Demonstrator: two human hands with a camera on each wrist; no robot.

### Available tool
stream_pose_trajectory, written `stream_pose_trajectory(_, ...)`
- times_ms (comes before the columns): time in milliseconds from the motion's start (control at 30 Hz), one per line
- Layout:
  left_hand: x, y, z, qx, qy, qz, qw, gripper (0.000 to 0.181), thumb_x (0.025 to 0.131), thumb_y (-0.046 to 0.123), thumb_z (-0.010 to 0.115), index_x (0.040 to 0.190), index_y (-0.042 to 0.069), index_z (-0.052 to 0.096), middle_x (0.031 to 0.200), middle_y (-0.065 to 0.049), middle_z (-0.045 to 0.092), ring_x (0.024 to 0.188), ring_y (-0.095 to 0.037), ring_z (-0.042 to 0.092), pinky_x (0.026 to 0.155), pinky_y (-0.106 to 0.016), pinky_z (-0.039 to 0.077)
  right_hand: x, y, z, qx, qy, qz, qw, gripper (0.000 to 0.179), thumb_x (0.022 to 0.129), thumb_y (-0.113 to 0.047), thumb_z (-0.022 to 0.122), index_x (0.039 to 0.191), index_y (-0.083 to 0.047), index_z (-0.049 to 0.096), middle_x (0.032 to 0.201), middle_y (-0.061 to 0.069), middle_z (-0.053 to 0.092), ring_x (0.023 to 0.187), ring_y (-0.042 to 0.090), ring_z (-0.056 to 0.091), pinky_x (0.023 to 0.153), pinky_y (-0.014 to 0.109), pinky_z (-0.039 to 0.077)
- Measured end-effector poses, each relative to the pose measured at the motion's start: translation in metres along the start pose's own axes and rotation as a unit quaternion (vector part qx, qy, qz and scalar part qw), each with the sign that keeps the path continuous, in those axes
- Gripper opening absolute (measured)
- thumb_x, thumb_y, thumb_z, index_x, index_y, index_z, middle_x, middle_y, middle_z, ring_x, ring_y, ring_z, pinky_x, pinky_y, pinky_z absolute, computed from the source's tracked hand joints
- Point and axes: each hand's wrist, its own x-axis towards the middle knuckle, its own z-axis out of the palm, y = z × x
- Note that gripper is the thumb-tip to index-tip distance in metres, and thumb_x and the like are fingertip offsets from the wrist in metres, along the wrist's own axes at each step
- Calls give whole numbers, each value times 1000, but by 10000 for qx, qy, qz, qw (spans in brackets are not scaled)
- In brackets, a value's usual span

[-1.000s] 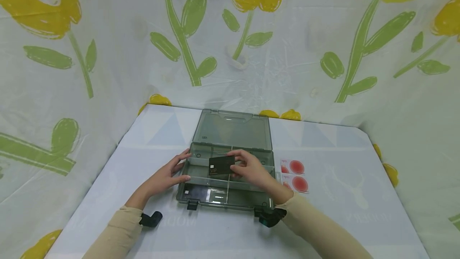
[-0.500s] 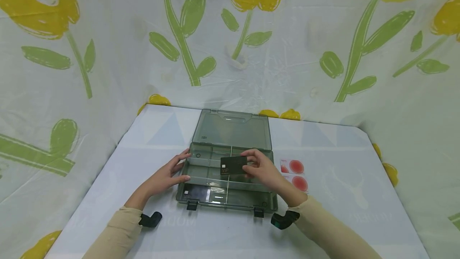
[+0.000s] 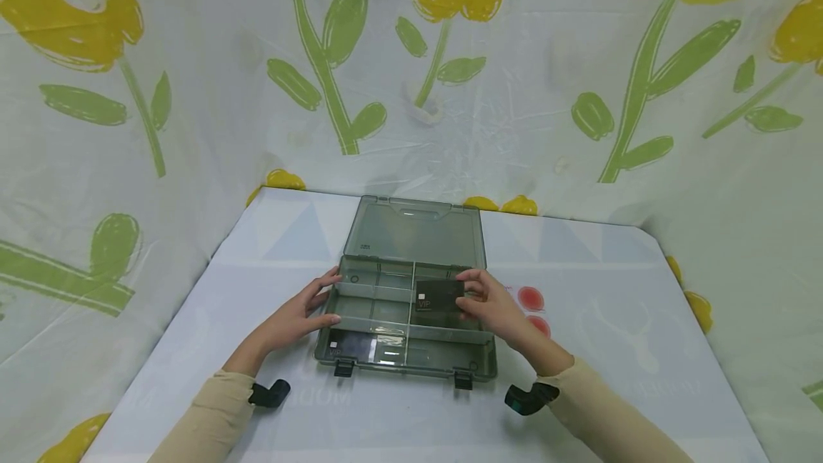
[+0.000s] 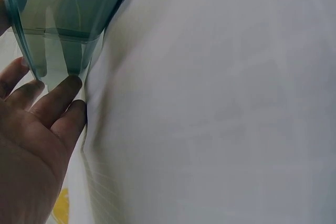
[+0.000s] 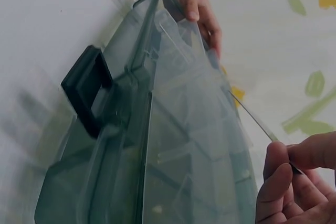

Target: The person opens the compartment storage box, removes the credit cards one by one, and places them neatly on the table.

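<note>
My right hand point(image 3: 494, 306) pinches a black card point(image 3: 439, 296) marked VIP by its right edge, thumb against fingers. The card is held over the right half of a grey see-through compartment box point(image 3: 444, 357), whose lid point(image 3: 418, 234) lies folded back. In the right wrist view the card point(image 5: 254, 118) shows edge-on as a thin line. My left hand point(image 3: 292, 316) rests against the box's left side, thumb at the rim; the left wrist view shows its fingers point(image 4: 59, 98) fairly straight at the wall. Another dark VIP card point(image 3: 347, 344) lies in the front-left compartment.
Right of the box, red-and-white cards point(image 3: 531, 299) lie on the white table point(image 3: 617, 377), partly behind my right hand. Two dark latches point(image 3: 343, 368) stick out at the box's front. A flower-print curtain point(image 3: 501, 127) stands behind the table.
My right hand has carried the black VIP card rightward, from over the box's middle to over its right half. It now covers more of the red-and-white cards. The left hand stays put.
</note>
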Motion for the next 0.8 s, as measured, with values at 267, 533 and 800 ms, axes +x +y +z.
stream_pose_trajectory(267, 0, 3, 0, 14, 3, -42, 10000, 80, 96, 30, 73, 160, 15, 28, 171, -7, 10, 146, -49, 28, 112, -65, 35, -10, 2, -19, -8, 131, -31, 9999, 42, 100, -3, 63, 138, 2, 45, 117, 21, 61, 81, 25, 65, 80, 43, 61)
stream_pose_trajectory(533, 1, 1, 1, 98, 36, -106, 9999, 80, 95, 33, 73, 160, 16, 29, 171, -7, 10, 146, -49, 30, 111, -64, 37, -18, 10, -39, -263, 425, 37, 9987, 44, 101, -5, 63, 141, 1, 47, 110, 18, 63, 78, 29, 65, 67, 31, 56)
stream_pose_trajectory(800, 0, 1, 1, 131, 58, -111, 9998, 79, 95, 32, 74, 159, 16, 31, 171, -7, 11, 146, -49, 30, 111, -64, 36, -26, 16, -64, -422, 706, 69, 9966, 45, 102, -8, 61, 143, 1, 47, 115, 24, 64, 81, 20, 62, 72, 31, 58)
